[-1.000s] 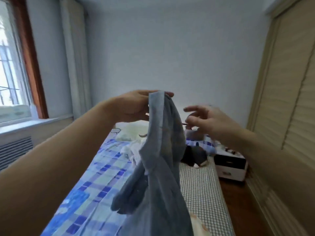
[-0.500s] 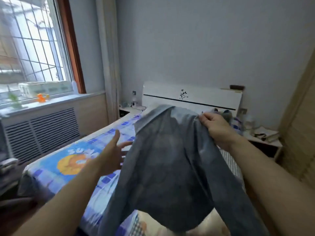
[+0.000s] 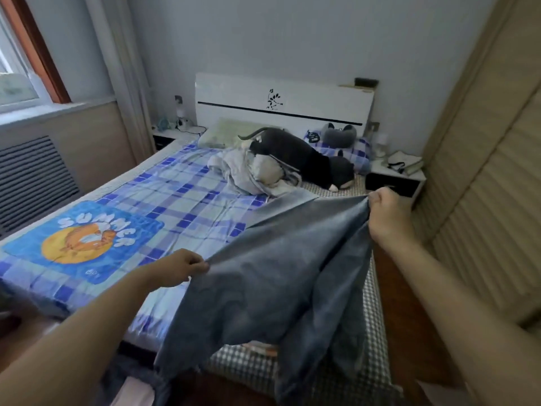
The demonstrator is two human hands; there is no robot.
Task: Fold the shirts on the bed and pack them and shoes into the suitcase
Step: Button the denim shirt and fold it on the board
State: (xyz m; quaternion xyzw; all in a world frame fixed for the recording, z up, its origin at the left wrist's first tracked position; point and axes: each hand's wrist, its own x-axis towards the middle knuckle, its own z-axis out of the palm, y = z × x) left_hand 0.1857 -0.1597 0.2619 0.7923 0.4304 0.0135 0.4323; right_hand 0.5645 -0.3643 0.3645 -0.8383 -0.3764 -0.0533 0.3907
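Observation:
A blue-grey denim shirt is stretched out over the near right part of the bed, its lower end hanging past the foot. My left hand pinches its left edge. My right hand grips its right edge, higher and farther back. A heap of pale crumpled shirts lies near the pillows. No suitcase or shoes are in view.
A dark plush cat lies beside the heap, with a grey plush toy on the right pillow. A white headboard backs the bed. A nightstand stands right; slatted wardrobe doors line the right wall. A radiator grille is at left.
The shirt came down from in front of my face and is now spread low over the bed. My left hand, open half a second ago, now pinches the shirt's left edge.

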